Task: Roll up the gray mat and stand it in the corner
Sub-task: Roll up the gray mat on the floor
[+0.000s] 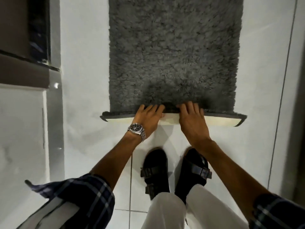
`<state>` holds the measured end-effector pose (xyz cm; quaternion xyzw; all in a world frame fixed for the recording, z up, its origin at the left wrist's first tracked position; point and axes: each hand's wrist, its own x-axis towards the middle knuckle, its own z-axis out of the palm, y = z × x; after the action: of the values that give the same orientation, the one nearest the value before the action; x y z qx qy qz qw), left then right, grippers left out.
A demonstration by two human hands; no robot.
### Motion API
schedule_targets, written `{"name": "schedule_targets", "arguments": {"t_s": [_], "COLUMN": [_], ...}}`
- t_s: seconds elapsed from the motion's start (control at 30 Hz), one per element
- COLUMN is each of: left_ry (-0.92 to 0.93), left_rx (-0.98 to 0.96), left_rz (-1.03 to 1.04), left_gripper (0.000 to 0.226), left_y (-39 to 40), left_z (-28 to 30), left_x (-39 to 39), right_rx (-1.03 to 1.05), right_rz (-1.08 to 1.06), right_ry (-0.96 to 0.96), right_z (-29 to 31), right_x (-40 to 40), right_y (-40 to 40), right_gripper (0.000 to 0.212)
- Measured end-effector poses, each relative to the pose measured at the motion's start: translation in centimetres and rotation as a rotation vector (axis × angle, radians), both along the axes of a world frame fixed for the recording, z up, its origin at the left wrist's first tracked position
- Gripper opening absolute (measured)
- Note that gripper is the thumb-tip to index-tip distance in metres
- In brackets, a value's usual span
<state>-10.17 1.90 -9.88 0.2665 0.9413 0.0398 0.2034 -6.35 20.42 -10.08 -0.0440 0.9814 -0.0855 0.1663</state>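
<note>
A shaggy gray mat (175, 52) lies flat on the white tiled floor and runs away from me past the top of the view. Its near edge is folded over onto the pile, showing a strip of cream backing (221, 120). My left hand (149, 118), with a metal watch on the wrist, grips that folded edge left of centre. My right hand (192, 119) grips it just to the right, fingers curled over the fold onto the pile. Both hands are close together.
My feet in black buckled sandals (156, 169) stand on the floor just behind the mat's near edge. A dark brown frame or step (24, 70) runs along the left side. A wall edge (297, 113) bounds the right.
</note>
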Motion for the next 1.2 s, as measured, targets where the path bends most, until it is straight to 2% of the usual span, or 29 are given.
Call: {"name": "schedule_targets", "arguments": {"t_s": [0.07,0.1,0.13,0.23,0.3,0.4,0.47,0.5,0.57,0.67,0.73,0.87,0.9,0.97,1.03,1.1,1.13,1.17,1.2], "left_ry": [-0.016,-0.008,-0.004,-0.077,-0.067,0.073,0.105,0.08,0.043,0.031,-0.066,-0.453,-0.522,-0.554,-0.371,-0.027,0.086,0.13,0.072], "left_rx": [-0.039,-0.071,-0.1,-0.15,-0.15,0.04,0.178,0.18,0.06,-0.145,-0.191,-0.167,-0.156,-0.142,-0.125,-0.104,-0.049,0.018,0.036], "left_rz": [0.002,0.0,0.018,0.167,0.219,0.188,0.09,0.027,-0.088,-0.139,-0.16,-0.1,-0.057,0.047,0.074,0.02,0.011,0.009,-0.008], "left_gripper": [0.031,0.034,0.036,0.042,0.043,0.041,0.059,0.073,0.095,0.099,0.098,0.11,0.113,0.119,0.107,0.081,0.071,0.069,0.076], "left_y": [0.2,0.3,0.4,1.0,1.5,1.6,0.9,0.4,-0.3,0.4,1.3,2.6,2.6,2.3,1.7,1.6,1.7,1.6,1.6], "left_z": [-0.4,-0.7,-1.2,-2.7,-3.5,-3.3,-2.9,-2.6,-2.5,-2.9,-2.9,-2.2,-2.0,-1.6,-1.3,-1.0,-0.8,-0.9,-0.8], "left_x": [-2.9,-4.0,-5.1,-6.8,-6.7,-5.1,-3.7,-3.1,-2.9,-5.8,-9.2,-16.5,-17.6,-19.0,-18.8,-17.4,-16.5,-15.3,-14.7], "right_rx": [0.012,0.036,0.068,0.2,0.226,0.12,0.062,0.036,-0.028,-0.077,0.011,0.113,0.119,0.16,0.213,0.219,0.182,0.137,0.105], "right_rz": [0.014,0.065,0.124,0.258,0.261,0.187,0.168,0.165,0.187,0.18,0.135,0.08,0.116,0.167,0.206,0.231,0.242,0.262,0.276], "right_ry": [0.11,0.107,0.05,-0.177,-0.192,-0.149,-0.124,-0.138,-0.23,-0.329,-0.277,0.024,0.034,-0.075,-0.154,-0.185,-0.206,-0.233,-0.253], "right_z": [0.6,0.6,0.3,-0.9,-1.4,-1.1,-1.2,-1.2,-0.8,-0.7,-0.5,0.1,0.1,-0.3,-1.5,-2.2,-2.2,-2.1,-1.8], "right_x": [-1.1,-1.2,-1.3,-1.4,-2.1,-3.3,-4.1,-4.7,-6.8,-10.0,-11.1,-9.6,-9.0,-8.9,-10.3,-13.1,-14.8,-16.3,-17.9], "right_y": [-0.2,-0.5,-0.7,-1.1,-1.1,-0.9,-0.2,0.3,1.4,2.3,2.2,0.7,0.3,0.0,0.4,1.2,1.7,2.1,2.7], "right_gripper": [0.041,0.041,0.044,0.07,0.065,0.059,0.057,0.055,0.052,0.06,0.064,0.055,0.061,0.085,0.099,0.096,0.094,0.092,0.092]}}
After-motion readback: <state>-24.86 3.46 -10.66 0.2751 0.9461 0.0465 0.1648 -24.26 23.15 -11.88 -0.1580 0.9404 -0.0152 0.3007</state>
